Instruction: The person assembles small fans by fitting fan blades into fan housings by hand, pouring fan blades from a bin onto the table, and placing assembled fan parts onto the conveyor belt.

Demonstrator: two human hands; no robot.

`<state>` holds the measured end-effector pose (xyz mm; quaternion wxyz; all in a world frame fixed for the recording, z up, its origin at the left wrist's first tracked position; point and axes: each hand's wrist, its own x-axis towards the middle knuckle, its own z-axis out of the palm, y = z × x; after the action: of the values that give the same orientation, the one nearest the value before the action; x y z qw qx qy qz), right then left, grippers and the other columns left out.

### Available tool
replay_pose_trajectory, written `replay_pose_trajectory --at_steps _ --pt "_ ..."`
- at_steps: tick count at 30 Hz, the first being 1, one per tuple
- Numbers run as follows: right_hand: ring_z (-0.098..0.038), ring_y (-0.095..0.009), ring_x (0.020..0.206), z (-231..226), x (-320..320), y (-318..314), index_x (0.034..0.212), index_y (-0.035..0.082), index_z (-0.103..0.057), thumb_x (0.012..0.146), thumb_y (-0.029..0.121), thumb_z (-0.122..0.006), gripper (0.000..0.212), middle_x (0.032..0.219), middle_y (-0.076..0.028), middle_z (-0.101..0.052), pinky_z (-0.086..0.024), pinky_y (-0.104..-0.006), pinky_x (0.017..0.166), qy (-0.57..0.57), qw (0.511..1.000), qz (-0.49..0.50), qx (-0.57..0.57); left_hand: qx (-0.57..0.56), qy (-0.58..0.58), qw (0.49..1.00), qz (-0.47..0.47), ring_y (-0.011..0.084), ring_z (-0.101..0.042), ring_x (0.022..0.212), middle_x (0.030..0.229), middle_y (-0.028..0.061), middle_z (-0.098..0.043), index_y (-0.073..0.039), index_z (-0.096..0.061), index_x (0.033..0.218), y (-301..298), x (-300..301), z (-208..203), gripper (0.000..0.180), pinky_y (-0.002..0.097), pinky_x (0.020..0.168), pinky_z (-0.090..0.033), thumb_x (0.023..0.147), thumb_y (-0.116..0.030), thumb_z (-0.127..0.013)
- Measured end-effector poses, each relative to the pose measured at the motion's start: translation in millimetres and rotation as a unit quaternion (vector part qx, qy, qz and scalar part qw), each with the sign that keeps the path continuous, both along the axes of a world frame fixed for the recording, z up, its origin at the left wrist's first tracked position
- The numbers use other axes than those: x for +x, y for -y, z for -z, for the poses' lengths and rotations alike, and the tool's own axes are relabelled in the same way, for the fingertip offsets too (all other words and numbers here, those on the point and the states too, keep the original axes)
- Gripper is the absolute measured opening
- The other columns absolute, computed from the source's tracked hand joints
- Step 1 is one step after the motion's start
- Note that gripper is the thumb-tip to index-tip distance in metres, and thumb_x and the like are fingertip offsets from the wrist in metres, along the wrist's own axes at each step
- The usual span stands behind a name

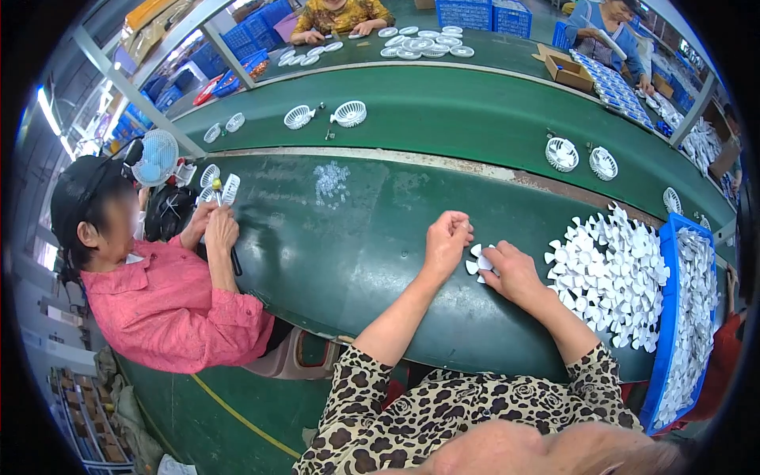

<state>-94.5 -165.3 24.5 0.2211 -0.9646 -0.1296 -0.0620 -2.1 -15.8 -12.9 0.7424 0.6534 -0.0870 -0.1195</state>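
Observation:
My right hand (516, 273) is closed on a small white fan blade (473, 267), low over the green table. Just left of it is my left hand (449, 244), its fingers curled together in a pinch. Whatever those fingers hold, if anything, is too small to make out. To the right of my right hand spreads a big heap of white fan blades (609, 277). Farther off, left of my left hand, lies a scatter of small translucent pieces (331, 184).
A blue crate (670, 273) full of white blades stands at the table's right end. Beyond the table, a green conveyor belt (443, 119) carries white fan guards (348, 113). At my left a co-worker in a pink shirt (170, 309) handles a tool; others sit across the belt.

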Motion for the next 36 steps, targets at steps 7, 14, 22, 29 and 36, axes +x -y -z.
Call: replay_pose_trajectory --at_steps 7,14,22,29,36 --pt "-0.062 -0.032 0.078 -31.3 37.2 -6.3 0.117 0.006 -0.049 0.077 0.015 -0.069 0.046 0.084 -0.013 -0.060 -0.048 -0.0439 0.065 0.032 0.999 -0.023 0.005 -0.060 -0.021 0.992 -0.105 0.0117 -0.060 0.075 0.090 0.0059 -0.062 -0.001 -0.057 0.103 -10.3 2.0 -2.2 0.019 0.0241 0.063 -0.050 0.094 -0.018 -0.056" --pt "-0.060 -0.033 0.067 -60.2 71.9 -14.2 0.107 0.006 -0.050 0.079 0.013 -0.066 0.033 0.073 -0.012 -0.060 -0.046 -0.0437 0.057 0.080 0.995 -0.048 0.022 -0.101 -0.024 0.985 -0.139 0.0116 -0.060 0.070 0.087 0.0064 -0.062 -0.001 -0.056 0.101 -19.9 24.0 4.7 0.019 0.0244 0.060 -0.051 0.095 -0.019 -0.055" --pt "-0.058 -0.032 0.088 -19.9 3.8 8.8 0.117 0.008 -0.053 0.075 0.015 -0.069 0.045 0.097 -0.013 -0.053 -0.051 -0.0412 0.070 -0.009 1.000 0.004 0.028 -0.062 -0.051 0.990 -0.114 0.0136 -0.061 0.075 0.092 0.0089 -0.063 0.001 -0.056 0.106 -16.3 23.3 -9.9 0.019 0.0250 0.063 -0.051 0.094 -0.013 -0.055" --pt "-0.062 -0.037 0.081 5.2 17.7 3.2 0.099 0.005 -0.055 0.077 0.024 -0.066 0.031 0.093 -0.017 -0.058 -0.050 -0.0468 0.067 -0.073 0.996 0.024 0.037 -0.028 -0.031 0.997 -0.063 0.0122 -0.060 0.080 0.092 0.0063 -0.062 0.000 -0.057 0.103 -6.8 6.9 -7.5 0.019 0.0249 0.065 -0.050 0.092 -0.015 -0.059" --pt "-0.061 -0.032 0.078 -28.6 62.6 -5.5 0.104 0.004 -0.060 0.077 0.022 -0.067 0.033 0.087 -0.014 -0.060 -0.049 -0.0406 0.067 0.061 0.988 0.042 0.136 -0.227 -0.175 0.950 0.125 0.0185 -0.064 0.090 0.103 0.0102 -0.062 0.000 -0.054 0.114 -12.6 -2.2 -40.2 0.043 0.0328 0.076 -0.056 0.096 -0.039 -0.050"
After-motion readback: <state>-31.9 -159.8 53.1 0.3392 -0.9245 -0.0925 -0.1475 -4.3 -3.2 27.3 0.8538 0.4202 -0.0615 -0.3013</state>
